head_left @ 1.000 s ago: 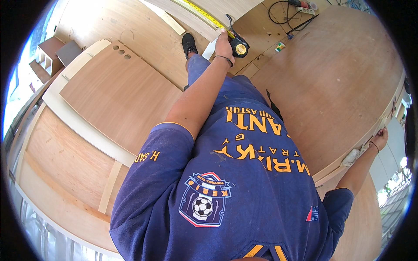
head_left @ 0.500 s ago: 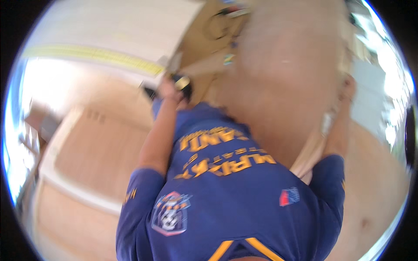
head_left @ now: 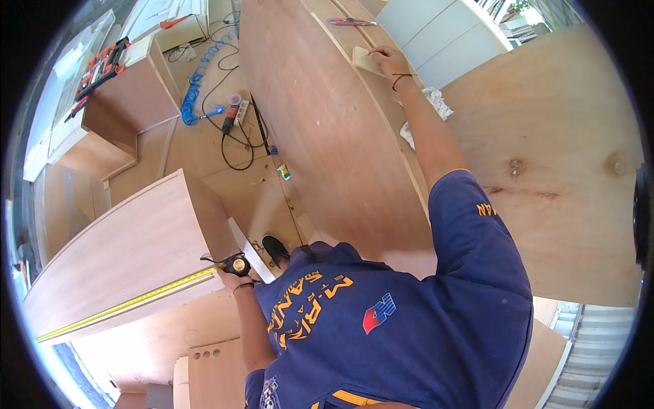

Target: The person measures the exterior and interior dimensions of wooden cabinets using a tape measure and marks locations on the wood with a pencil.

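My left hand (head_left: 233, 278) is wrapped round a black tape measure (head_left: 236, 265). Its yellow blade (head_left: 136, 303) runs out to the left along the edge of a light wood panel (head_left: 129, 245). Far off to the right, my right hand (head_left: 390, 61) has its fingers on a small pale wood block (head_left: 366, 60), which lies on the narrow top of a large wooden cabinet (head_left: 327, 129). Part of the block is hidden under the fingers. Beyond that hand, red-handled pliers (head_left: 351, 22) rest on the same top.
A crumpled white cloth (head_left: 436, 103) lies beside my right forearm. On the floor are a red and black power tool (head_left: 231, 114), a coiled blue air hose (head_left: 193, 88) and loose black cables. Orange and black clamps (head_left: 101, 68) sit on a cabinet at far left. A wide board (head_left: 545, 163) stretches out at right.
The view has swung and sharpened from a blur. My right hand now appears farther out, at the wood block on the cabinet top. My left hand still holds the tape measure with its blade out.
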`<state>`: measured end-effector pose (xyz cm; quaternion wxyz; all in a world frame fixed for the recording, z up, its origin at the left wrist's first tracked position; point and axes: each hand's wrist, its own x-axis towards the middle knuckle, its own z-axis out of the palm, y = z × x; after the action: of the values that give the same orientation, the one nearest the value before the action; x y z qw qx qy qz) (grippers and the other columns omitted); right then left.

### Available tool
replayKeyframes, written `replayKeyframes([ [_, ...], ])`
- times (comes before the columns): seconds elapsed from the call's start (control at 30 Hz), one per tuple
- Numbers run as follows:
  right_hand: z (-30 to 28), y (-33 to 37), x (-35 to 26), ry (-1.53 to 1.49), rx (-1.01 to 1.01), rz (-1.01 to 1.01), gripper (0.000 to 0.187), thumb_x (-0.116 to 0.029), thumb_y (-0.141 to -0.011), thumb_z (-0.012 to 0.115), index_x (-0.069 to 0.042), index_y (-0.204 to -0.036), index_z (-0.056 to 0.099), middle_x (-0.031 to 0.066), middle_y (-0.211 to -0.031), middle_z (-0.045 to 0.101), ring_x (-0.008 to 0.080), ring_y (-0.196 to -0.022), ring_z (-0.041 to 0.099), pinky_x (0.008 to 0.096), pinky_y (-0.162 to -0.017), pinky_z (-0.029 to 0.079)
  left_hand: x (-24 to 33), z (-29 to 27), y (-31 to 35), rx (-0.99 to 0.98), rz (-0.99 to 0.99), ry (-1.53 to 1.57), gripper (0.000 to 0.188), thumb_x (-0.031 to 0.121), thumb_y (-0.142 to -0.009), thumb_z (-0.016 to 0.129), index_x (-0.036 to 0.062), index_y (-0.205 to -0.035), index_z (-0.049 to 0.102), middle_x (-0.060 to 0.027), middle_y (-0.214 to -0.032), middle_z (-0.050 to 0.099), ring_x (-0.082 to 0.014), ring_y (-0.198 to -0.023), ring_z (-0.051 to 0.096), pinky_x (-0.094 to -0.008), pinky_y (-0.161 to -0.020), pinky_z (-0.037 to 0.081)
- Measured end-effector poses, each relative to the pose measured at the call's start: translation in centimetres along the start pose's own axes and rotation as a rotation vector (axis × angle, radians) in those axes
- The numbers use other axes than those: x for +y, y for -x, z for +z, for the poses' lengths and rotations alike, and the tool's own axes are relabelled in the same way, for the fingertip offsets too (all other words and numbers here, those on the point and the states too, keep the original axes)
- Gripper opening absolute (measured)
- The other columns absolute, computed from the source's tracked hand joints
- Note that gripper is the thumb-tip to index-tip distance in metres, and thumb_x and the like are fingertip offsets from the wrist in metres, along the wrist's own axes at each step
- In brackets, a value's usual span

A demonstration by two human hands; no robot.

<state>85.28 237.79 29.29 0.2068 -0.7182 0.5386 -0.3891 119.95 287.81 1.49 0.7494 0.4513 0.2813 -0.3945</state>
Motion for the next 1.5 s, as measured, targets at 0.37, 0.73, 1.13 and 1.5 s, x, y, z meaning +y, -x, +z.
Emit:
replayKeyframes([
  [0.37,0.1,-0.3,-0.6,0.316,0.043,-0.063,0.026,-0.031,-0.070,0.059,-0.009,-0.081,0.067,0.0104,-0.078,0.064,0.0232,-0.074,0.060,0.0330,-0.068,0.046,-0.3,0.2,0.0,-0.058,0.002,0.009,0.045,0.041,-0.094,0.022,0.0067,-0.106,0.048,-0.0110,-0.098,0.056,-0.0280,-0.091,0.056,-0.0436,-0.082,0.049],
  [0.73,-0.1,-0.4,0.2,0.089,0.095,0.029,0.021,-0.024,-0.071,0.061,-0.006,-0.081,0.066,0.0061,-0.074,0.064,0.0148,-0.069,0.058,0.0281,-0.065,0.045,-0.7,-0.6,-1.0,-0.064,0.009,0.037,0.046,0.042,-0.094,0.023,0.0070,-0.106,0.049,-0.0116,-0.094,0.057,-0.0280,-0.090,0.057,-0.0420,-0.081,0.050],
  [1.13,-0.2,-1.9,5.1,-0.289,-0.102,0.095,0.031,-0.027,-0.085,0.055,-0.002,-0.103,0.058,0.0025,-0.078,0.056,0.0104,-0.070,0.052,0.0250,-0.063,0.043,1.5,-2.2,1.2,0.161,0.076,-0.281,0.030,0.027,-0.088,0.037,0.0042,-0.090,0.056,-0.0092,-0.085,0.060,-0.0222,-0.076,0.061,-0.0355,-0.069,0.051],
  [1.5,-1.8,-2.9,-5.5,0.041,0.056,0.028,0.020,-0.020,-0.084,0.053,-0.002,-0.080,0.059,-0.0014,-0.062,0.048,0.0086,-0.054,0.045,0.0213,-0.049,0.038,5.8,-1.3,12.0,0.115,-0.047,0.157,0.029,0.033,-0.092,0.043,0.0053,-0.102,0.045,-0.0111,-0.089,0.056,-0.0264,-0.077,0.059,-0.0419,-0.071,0.051],
])
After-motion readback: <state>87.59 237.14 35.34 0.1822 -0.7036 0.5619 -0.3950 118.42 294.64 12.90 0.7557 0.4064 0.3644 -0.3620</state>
